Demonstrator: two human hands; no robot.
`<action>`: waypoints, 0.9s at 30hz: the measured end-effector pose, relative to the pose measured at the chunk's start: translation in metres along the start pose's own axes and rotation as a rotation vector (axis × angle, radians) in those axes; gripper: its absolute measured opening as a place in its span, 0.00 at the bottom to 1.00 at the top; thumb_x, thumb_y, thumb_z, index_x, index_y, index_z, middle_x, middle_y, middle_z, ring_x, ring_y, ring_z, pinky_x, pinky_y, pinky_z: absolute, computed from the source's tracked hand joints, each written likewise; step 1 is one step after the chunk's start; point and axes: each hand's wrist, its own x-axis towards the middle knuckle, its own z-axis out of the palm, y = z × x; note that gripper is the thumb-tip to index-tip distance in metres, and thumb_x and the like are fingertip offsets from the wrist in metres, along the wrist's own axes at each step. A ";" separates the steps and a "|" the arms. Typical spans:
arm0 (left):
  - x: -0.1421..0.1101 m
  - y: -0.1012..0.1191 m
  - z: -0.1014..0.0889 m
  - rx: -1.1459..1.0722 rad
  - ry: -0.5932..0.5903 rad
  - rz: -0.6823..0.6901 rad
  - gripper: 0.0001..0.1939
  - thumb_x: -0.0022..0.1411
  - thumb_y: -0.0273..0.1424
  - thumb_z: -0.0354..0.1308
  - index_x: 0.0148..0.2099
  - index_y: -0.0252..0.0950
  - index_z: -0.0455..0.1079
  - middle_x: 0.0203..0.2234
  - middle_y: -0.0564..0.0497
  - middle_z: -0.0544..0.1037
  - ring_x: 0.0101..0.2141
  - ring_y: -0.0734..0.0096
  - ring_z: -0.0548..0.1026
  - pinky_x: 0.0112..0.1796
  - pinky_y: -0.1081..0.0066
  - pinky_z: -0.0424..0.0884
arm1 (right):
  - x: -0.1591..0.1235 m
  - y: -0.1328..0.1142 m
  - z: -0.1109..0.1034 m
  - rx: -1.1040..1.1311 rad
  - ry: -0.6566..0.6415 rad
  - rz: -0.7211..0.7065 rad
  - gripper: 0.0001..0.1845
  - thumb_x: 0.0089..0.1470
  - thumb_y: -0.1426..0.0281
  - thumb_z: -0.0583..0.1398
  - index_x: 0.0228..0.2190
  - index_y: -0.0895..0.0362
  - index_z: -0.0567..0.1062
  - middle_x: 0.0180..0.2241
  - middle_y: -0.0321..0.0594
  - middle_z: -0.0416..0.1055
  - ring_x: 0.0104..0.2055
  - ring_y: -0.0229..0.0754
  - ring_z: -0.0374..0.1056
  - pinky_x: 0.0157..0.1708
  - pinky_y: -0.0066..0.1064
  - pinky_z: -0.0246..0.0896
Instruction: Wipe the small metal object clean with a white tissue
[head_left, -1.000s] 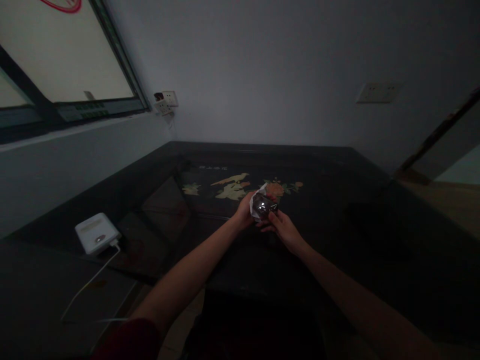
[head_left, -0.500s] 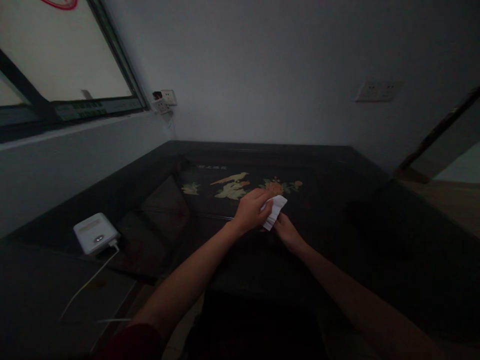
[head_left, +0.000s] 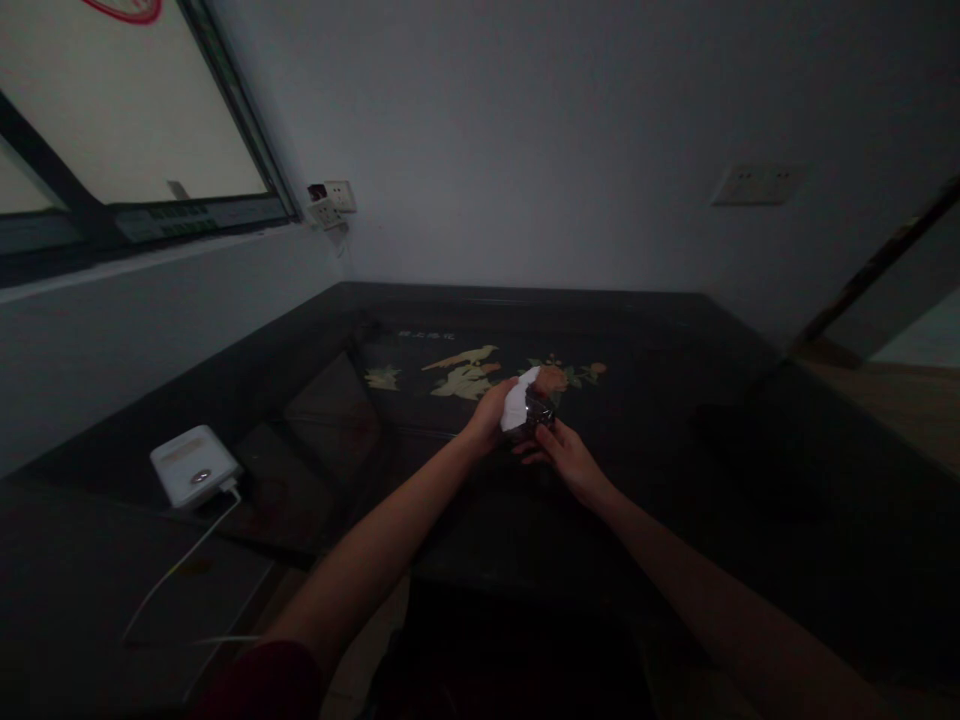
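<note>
Over the dark table, my left hand (head_left: 489,415) is closed around the side of a crumpled white tissue (head_left: 517,402). A dark, glossy object (head_left: 538,408) lies against the tissue, with bright glints on its surface; its exact kind is hard to make out in the dim light. My right hand (head_left: 564,450) pinches the lower right edge of this glossy object between thumb and fingers. The two hands are close together, and the left fingers are partly hidden behind the tissue.
The glossy black table (head_left: 645,400) carries an inlaid picture of a bird (head_left: 465,357) and flowers. A white box-shaped device (head_left: 195,465) with a white cable (head_left: 176,565) lies at the left. Wall sockets (head_left: 759,185) and a window (head_left: 150,110) are beyond.
The tissue has turned and shifted left, now leaning toward my left hand. The dark glossy object has come into view between the hands. My right fingers have moved onto its edge.
</note>
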 end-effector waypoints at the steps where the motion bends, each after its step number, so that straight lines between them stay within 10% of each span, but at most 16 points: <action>1: 0.000 0.000 0.000 -0.069 -0.028 -0.041 0.17 0.62 0.35 0.45 0.33 0.30 0.72 0.27 0.45 0.77 0.27 0.71 0.74 0.31 0.72 0.67 | 0.000 0.000 0.000 0.004 0.002 -0.003 0.26 0.45 0.51 0.64 0.40 0.56 0.70 0.34 0.42 0.75 0.31 0.43 0.74 0.28 0.33 0.70; 11: 0.001 -0.001 0.000 -0.160 -0.147 -0.147 0.23 0.64 0.34 0.38 0.32 0.29 0.72 0.25 0.44 0.76 0.29 0.67 0.75 0.30 0.72 0.68 | 0.001 0.000 0.000 0.002 -0.033 -0.011 0.28 0.45 0.49 0.63 0.41 0.56 0.69 0.34 0.42 0.73 0.32 0.43 0.74 0.28 0.33 0.70; 22: -0.020 0.005 -0.001 0.883 0.002 0.746 0.16 0.62 0.35 0.45 0.36 0.32 0.71 0.30 0.46 0.74 0.32 0.67 0.70 0.35 0.69 0.65 | 0.001 0.001 -0.001 -0.086 0.006 -0.009 0.24 0.46 0.52 0.63 0.39 0.56 0.70 0.36 0.42 0.74 0.32 0.43 0.71 0.29 0.34 0.69; 27: -0.023 0.005 0.001 1.001 -0.039 0.859 0.15 0.61 0.33 0.47 0.40 0.32 0.72 0.36 0.43 0.76 0.40 0.63 0.71 0.44 0.66 0.64 | 0.000 -0.001 0.001 -0.124 0.027 -0.023 0.23 0.48 0.54 0.62 0.41 0.56 0.71 0.38 0.41 0.74 0.33 0.45 0.72 0.30 0.36 0.70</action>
